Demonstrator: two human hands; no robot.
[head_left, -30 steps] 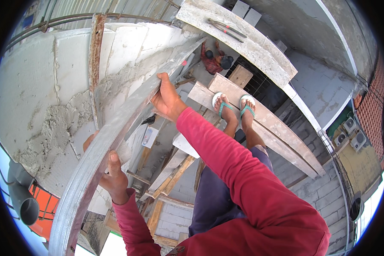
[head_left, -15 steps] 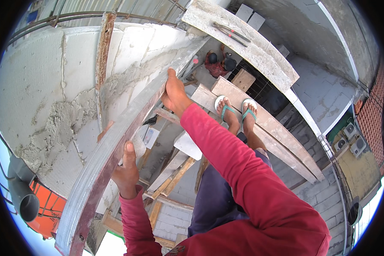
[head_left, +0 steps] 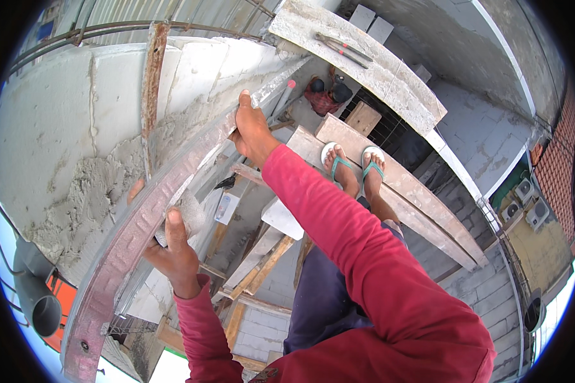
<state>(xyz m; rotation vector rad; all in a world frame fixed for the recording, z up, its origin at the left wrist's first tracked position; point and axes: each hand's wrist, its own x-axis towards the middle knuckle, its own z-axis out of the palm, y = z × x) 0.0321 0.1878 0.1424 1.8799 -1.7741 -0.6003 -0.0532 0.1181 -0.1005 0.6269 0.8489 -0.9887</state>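
A long metal straightedge bar [head_left: 148, 203], its upturned face smeared pinkish and grey, runs slantwise from the lower left to the upper middle, alongside the wall. My right hand [head_left: 257, 132] grips it toward the far end, thumb on top. Lower down, my left hand [head_left: 175, 260] is closed around its near-side edge, thumb up and the other fingers partly hidden behind the bar. A rough pale grey lump [head_left: 191, 216] shows beside my left thumb; I cannot tell what it is. Left of the bar stands the pale block wall [head_left: 57, 127], patched with wet-looking grey mortar [head_left: 76, 198].
My sandalled feet stand on wooden planks [head_left: 402, 198] high above the floor. Long-handled cutters [head_left: 344, 50] lie on a concrete ledge [head_left: 390, 83]. Below, a person [head_left: 326, 96] crouches. A rusty upright strip [head_left: 152, 83] leans on the wall; a grey pipe [head_left: 45, 309] juts out lower left.
The bar has rolled, so its pinkish broad face now turns upward, and its near end has swung left. Both my hands have shifted slightly left with it.
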